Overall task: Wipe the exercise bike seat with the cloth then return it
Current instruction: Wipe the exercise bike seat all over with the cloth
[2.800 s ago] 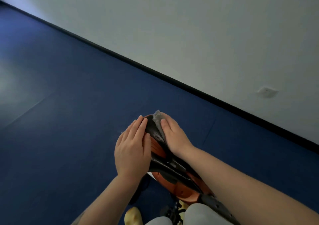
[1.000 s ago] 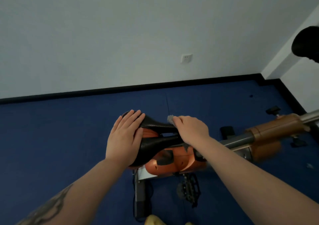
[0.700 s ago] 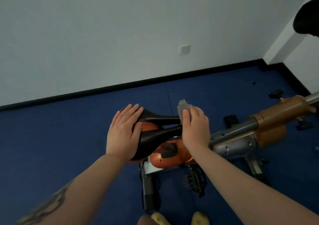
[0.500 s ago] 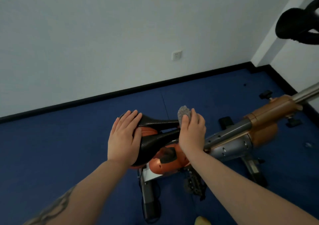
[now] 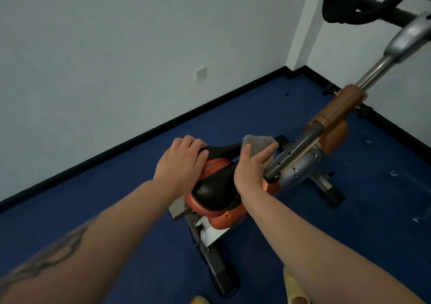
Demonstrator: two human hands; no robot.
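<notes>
The black textured exercise bike seat [image 5: 214, 189] sits on an orange and silver bike frame in the middle of the view. My left hand [image 5: 180, 163] lies palm down on the seat's left side, fingers curled over its far edge. My right hand [image 5: 250, 169] grips a small grey cloth [image 5: 257, 143] at the seat's right, narrow end; the cloth sticks up beyond my fingers. The seat's far part is partly hidden by both hands.
The bike's silver and brown frame [image 5: 321, 135] runs up to the right towards black handlebars [image 5: 354, 9]. Its floor supports [image 5: 219, 271] stand on the blue floor. A white wall with a socket [image 5: 200, 73] and black skirting lies behind. Yellow slippers [image 5: 292, 289] show at the bottom.
My view has swung right, bringing the handlebars and room corner in. My right hand with the cloth has slid along the seat to its narrow end; my left hand has stayed on the seat.
</notes>
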